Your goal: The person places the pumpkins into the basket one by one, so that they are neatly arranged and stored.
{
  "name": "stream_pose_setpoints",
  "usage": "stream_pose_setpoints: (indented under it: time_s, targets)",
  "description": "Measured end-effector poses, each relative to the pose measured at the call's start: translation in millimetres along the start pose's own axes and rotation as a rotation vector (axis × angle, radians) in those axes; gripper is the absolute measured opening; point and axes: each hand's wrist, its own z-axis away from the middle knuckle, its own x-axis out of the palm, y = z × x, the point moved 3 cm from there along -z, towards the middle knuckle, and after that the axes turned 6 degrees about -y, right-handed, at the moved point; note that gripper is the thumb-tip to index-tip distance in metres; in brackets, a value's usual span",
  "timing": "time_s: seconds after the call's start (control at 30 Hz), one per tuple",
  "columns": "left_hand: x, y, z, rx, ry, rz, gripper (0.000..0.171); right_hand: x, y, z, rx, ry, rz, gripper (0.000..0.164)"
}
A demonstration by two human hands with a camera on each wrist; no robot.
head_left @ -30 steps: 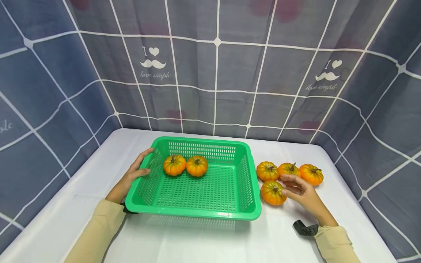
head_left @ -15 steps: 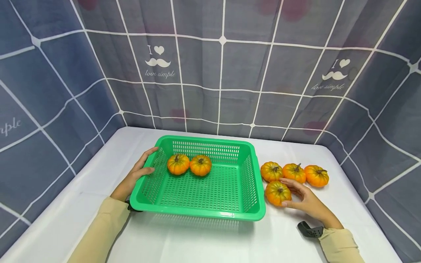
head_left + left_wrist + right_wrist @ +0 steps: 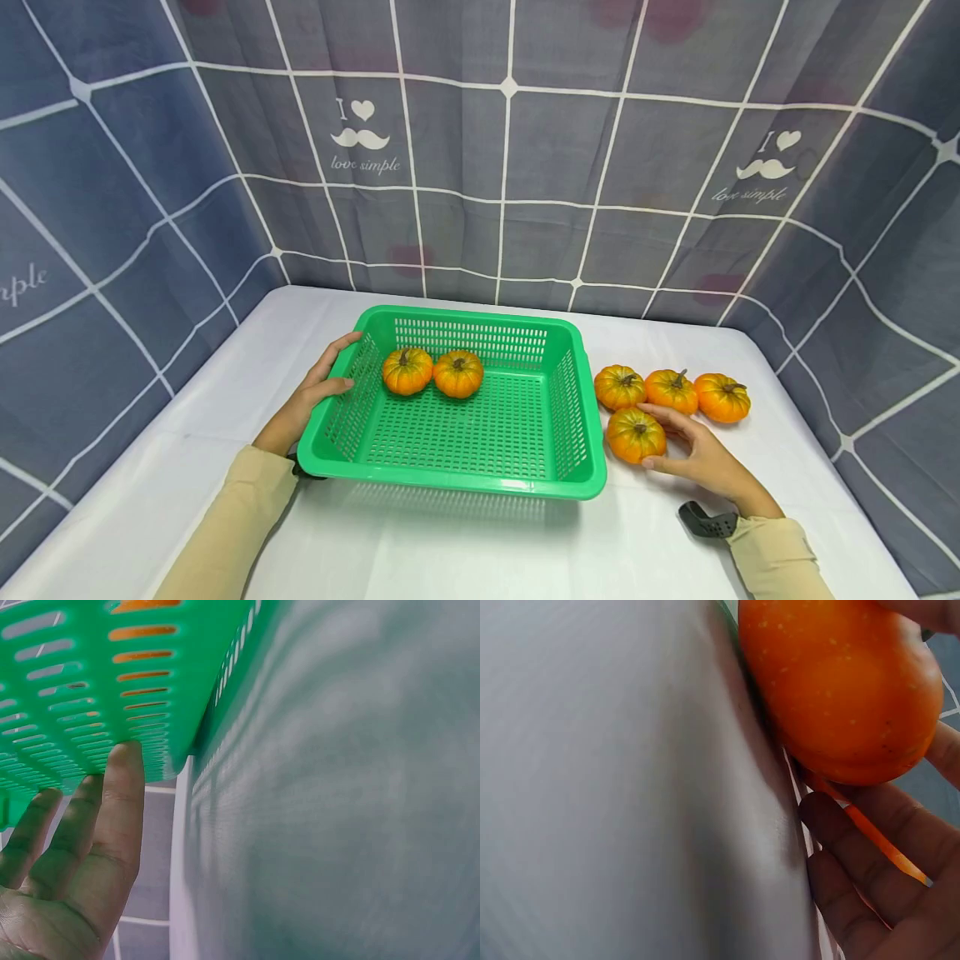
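Observation:
A green plastic basket [image 3: 450, 482] stands on the table, with two small orange pumpkins, a left one [image 3: 407, 372] and a right one [image 3: 458, 373], side by side toward its back left. My left hand [image 3: 306, 402] holds the basket's left side, thumb over the rim; in the left wrist view its straight fingers [image 3: 121, 795] touch the slotted outer wall. Just right of the basket, my right hand [image 3: 701, 454] holds another pumpkin [image 3: 636, 435] between thumb and fingers. The right wrist view shows that pumpkin's smooth orange underside [image 3: 840, 697] close to the white cloth.
Behind the held pumpkin, three more pumpkins stand in a row: one near the basket [image 3: 619, 387], a middle one [image 3: 671, 393] and a right one [image 3: 722, 398]. A white cloth [image 3: 420, 550] covers the table. Grey checked curtains [image 3: 450, 167] enclose the back and sides.
My right thumb has moved down around the front of the near pumpkin, and the hand has closed in on it. The head view has shifted slightly. The left hand keeps its place on the basket.

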Motion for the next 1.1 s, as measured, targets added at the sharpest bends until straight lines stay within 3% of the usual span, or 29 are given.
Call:
stream_pose_setpoints:
  time_s: [0.5,0.7,0.93,1.1]
  targets:
    - [-1.9,-2.1,-3.9,0.017,0.028,-0.063,0.078,-6.5,-13.5,-1.3,-0.004,0.007,0.049,0.072]
    - [-2.9,-2.7,-3.7,0.033,0.029,-0.074,0.079,-10.4,-30.5,-4.4,-0.052,0.008,0.061,0.074]
    - [-1.5,-1.1,-1.6,0.001,-0.001,-0.008,0.076,-14.7,-53.8,-6.8,-0.062,0.041,0.132,0.076]
    - [-1.2,-1.1,-2.4,0.0,0.002,-0.028,0.076,-15.9,-68.1,-9.6,-0.075,0.06,0.162,0.078]
